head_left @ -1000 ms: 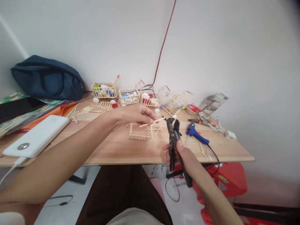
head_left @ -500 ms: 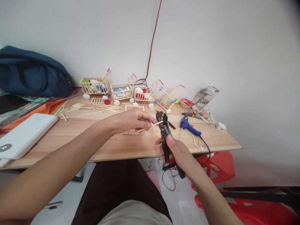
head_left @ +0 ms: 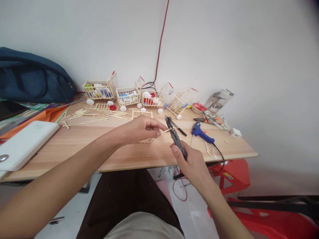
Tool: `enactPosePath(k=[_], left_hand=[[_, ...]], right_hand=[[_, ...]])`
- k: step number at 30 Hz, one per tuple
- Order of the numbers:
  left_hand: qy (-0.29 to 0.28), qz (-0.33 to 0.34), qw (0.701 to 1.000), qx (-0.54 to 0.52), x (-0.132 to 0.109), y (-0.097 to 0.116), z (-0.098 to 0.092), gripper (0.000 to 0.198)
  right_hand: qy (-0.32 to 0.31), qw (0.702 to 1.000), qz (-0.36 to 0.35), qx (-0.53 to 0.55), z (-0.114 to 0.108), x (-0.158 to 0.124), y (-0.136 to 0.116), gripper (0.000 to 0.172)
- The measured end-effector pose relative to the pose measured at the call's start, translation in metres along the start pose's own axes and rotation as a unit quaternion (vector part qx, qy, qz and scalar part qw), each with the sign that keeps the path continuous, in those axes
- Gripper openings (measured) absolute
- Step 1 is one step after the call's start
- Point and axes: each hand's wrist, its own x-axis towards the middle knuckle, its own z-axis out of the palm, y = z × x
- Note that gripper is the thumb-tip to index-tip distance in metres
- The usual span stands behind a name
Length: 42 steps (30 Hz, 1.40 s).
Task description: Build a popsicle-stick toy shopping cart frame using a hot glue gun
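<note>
Between the fingertips of my left hand point(head_left: 146, 128) is a thin wooden stick point(head_left: 165, 131), its free end at the jaws of a black cutter point(head_left: 175, 136). My right hand point(head_left: 190, 159) is wrapped round the cutter's handles. Part of a slatted stick frame point(head_left: 147, 141) lies on the table below my left hand, mostly hidden by it. Behind that hand is another frame of sticks point(head_left: 142, 114). A black pen-like object point(head_left: 179, 128) rests just behind the cutter.
Several small stick carts point(head_left: 99, 90) with white wheels line the wall. Loose sticks point(head_left: 104, 114) are scattered at left, near a white power bank point(head_left: 32, 142) and a blue bag point(head_left: 35, 78). On the right are a blue glue gun point(head_left: 203, 133), pliers point(head_left: 199, 119) and a red stool point(head_left: 234, 176).
The cutter has turned in my right hand, and its handles have come together into my grip. The stick's end now shows only up to the jaws. My left hand has barely moved.
</note>
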Motion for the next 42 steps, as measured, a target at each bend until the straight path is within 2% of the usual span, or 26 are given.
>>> enactPosePath(k=[17, 28, 35, 42], left_hand=[[0.045, 0.034, 0.997, 0.06, 0.002, 0.007, 0.004, 0.035], [0.06, 0.052, 0.992, 0.095, 0.009, 0.005, 0.008, 0.033], [0.089, 0.06, 0.984, 0.141, 0.011, 0.01, 0.02, 0.021], [0.151, 0.055, 0.976, 0.146, 0.016, 0.006, 0.027, 0.027]], right_hand=[[0.071, 0.997, -0.043, -0.008, 0.007, -0.001, 0.009, 0.05], [0.116, 0.989, -0.092, -0.02, 0.016, 0.014, 0.024, 0.048], [0.135, 0.985, -0.108, -0.022, 0.023, 0.02, 0.026, 0.047], [0.136, 0.986, -0.097, -0.018, 0.025, 0.024, 0.024, 0.049]])
